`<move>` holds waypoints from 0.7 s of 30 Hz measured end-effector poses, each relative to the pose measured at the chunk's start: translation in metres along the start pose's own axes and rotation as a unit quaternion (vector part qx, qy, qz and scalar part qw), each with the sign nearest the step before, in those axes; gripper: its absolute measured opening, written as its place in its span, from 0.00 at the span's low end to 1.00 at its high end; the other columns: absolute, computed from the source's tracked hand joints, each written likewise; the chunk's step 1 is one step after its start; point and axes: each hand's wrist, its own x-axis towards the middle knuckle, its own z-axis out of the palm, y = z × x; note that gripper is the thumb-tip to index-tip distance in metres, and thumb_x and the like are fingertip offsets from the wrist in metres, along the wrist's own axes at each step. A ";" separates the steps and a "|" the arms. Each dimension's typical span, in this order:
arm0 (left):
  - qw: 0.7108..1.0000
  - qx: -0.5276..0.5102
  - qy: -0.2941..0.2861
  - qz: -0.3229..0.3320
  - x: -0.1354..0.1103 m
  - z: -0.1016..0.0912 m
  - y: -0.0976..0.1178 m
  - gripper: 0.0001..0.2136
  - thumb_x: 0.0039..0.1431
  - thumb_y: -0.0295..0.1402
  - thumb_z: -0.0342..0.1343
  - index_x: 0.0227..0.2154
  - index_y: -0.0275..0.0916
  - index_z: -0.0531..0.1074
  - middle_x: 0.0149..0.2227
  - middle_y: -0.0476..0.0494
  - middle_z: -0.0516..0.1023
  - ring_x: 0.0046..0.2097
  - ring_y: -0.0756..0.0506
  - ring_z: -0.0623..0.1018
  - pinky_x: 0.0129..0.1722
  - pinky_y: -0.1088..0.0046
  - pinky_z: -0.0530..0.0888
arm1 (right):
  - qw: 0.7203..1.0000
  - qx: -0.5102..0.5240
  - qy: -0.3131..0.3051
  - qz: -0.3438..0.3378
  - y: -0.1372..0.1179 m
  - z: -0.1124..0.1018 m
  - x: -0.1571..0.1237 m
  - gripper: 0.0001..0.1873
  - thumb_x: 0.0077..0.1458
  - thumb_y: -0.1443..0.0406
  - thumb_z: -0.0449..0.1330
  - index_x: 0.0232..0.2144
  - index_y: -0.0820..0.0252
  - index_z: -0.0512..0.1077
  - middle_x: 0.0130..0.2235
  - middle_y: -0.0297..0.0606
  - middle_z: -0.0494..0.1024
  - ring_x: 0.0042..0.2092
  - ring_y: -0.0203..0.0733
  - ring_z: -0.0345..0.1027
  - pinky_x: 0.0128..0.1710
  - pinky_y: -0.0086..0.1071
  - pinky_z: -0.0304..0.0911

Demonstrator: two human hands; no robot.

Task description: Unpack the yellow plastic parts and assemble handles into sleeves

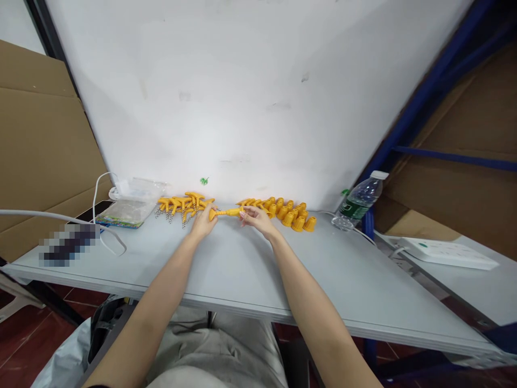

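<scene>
Both my hands are stretched out over the grey table and hold one yellow plastic piece between them. My left hand pinches its left end, my right hand grips its right end. Left of my hands lies a heap of yellow T-shaped pieces with metal chains. To the right stands a cluster of yellow cone-shaped caps.
A clear plastic bag and a white cable lie at the left. A water bottle lies at the right, a white power strip beyond it. A white board rises behind; cardboard stands on both sides.
</scene>
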 end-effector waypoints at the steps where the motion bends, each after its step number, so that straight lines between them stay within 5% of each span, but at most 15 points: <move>1: 1.000 0.012 -0.004 0.001 0.000 0.000 0.001 0.12 0.46 0.22 0.58 0.33 0.45 0.71 0.29 0.51 0.73 0.32 0.44 0.73 0.41 0.72 0.67 | 1.000 -0.004 0.007 0.008 0.001 0.002 0.001 0.24 0.44 0.47 0.66 0.34 0.60 0.73 0.26 0.35 0.75 0.25 0.37 0.69 0.31 0.37 0.70; 6: 1.000 0.015 -0.011 -0.010 -0.001 0.000 0.006 0.11 0.47 0.24 0.59 0.33 0.45 0.71 0.25 0.52 0.69 0.31 0.44 0.73 0.41 0.72 0.67 | 0.997 -0.031 0.047 0.057 0.002 0.009 0.005 0.27 0.48 0.39 0.58 0.22 0.57 0.67 0.19 0.34 0.72 0.19 0.37 0.65 0.22 0.34 0.66; 14: 1.000 0.018 -0.007 0.012 0.000 -0.001 0.005 0.09 0.47 0.26 0.60 0.33 0.44 0.70 0.28 0.52 0.72 0.31 0.46 0.71 0.39 0.73 0.66 | 0.999 0.006 0.001 0.039 -0.005 -0.003 -0.004 0.28 0.49 0.55 0.67 0.52 0.54 0.71 0.45 0.40 0.76 0.32 0.37 0.74 0.36 0.36 0.74; 21: 0.993 0.114 -0.037 0.013 0.000 -0.002 0.006 0.09 0.52 0.32 0.57 0.38 0.43 0.69 0.33 0.51 0.74 0.33 0.47 0.73 0.38 0.72 0.67 | 0.999 0.011 0.010 0.035 -0.003 -0.002 -0.002 0.26 0.49 0.55 0.66 0.50 0.59 0.74 0.43 0.40 0.76 0.30 0.35 0.72 0.41 0.38 0.74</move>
